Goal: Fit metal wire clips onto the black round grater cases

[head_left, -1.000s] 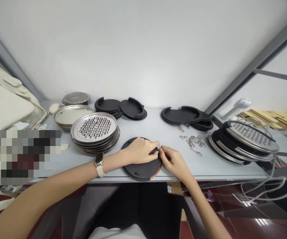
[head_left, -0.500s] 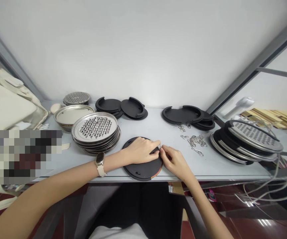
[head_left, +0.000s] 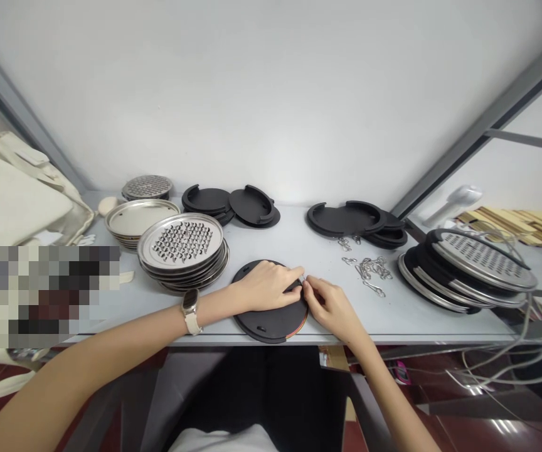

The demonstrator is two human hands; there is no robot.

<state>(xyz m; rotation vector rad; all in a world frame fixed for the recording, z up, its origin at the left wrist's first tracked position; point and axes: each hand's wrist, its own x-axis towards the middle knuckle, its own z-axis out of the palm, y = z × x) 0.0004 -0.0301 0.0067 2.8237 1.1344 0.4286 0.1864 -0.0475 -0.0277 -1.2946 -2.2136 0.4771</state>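
Note:
A round black disc [head_left: 275, 323] with a red-orange line along its right rim lies at the table's front edge. My left hand [head_left: 268, 285] rests across its top, thumb and forefinger reaching to the right rim. My right hand [head_left: 327, 304] is closed in a pinch at that same rim, fingertips close to those of the left. A thin metal piece shows between the two hands, too small to make out fully. Loose metal clips [head_left: 372, 269] lie right of my right hand. Left of the disc stands a stack of metal grater discs [head_left: 181, 242].
Black round holders [head_left: 207, 199] and more black holders [head_left: 346, 218] lie along the wall. A stack of black and metal discs [head_left: 468, 270] stands at the right, near white cables. Pale plates [head_left: 142, 218] and a cream bag [head_left: 17, 188] are on the left.

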